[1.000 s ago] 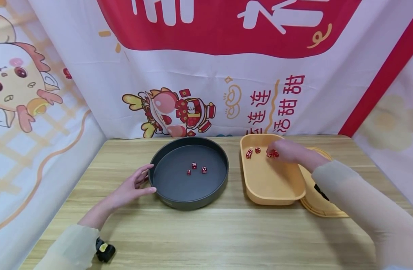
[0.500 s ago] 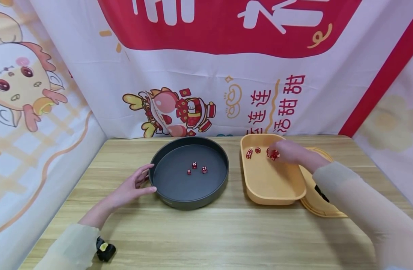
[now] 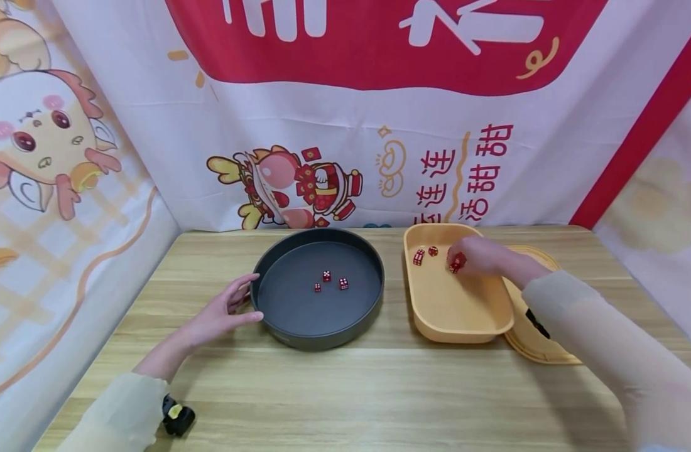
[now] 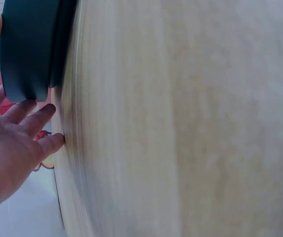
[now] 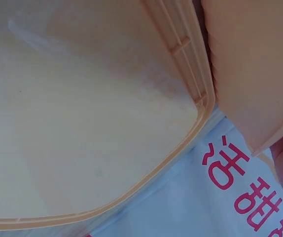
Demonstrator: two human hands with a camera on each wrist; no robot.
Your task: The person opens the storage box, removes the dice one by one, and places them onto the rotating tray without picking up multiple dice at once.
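Observation:
In the head view, a round dark grey pan [image 3: 317, 314] stands on the table with three red dice [image 3: 326, 276] inside. My left hand [image 3: 218, 317] rests at its left side, thumb and fingers spread around the rim. The left wrist view shows the pan's outer wall [image 4: 25, 54] against my left hand [image 4: 13, 138]. My right hand [image 3: 475, 256] reaches into a deep orange-yellow box [image 3: 458, 329], fingers curled around red dice [image 3: 457, 260] at their tips. How many it holds is hidden. More red dice [image 3: 418, 257] lie at the box's far left corner.
An orange-yellow lid [image 3: 534, 333] lies to the right of the box, partly under its edge and my right sleeve. Printed cloth [image 3: 323, 119] hangs behind the table [image 3: 323, 395] and along both sides.
The dice at my right fingertips have shifted slightly and bunched together under the fingers. My left hand, the pan and its dice stay as they were.

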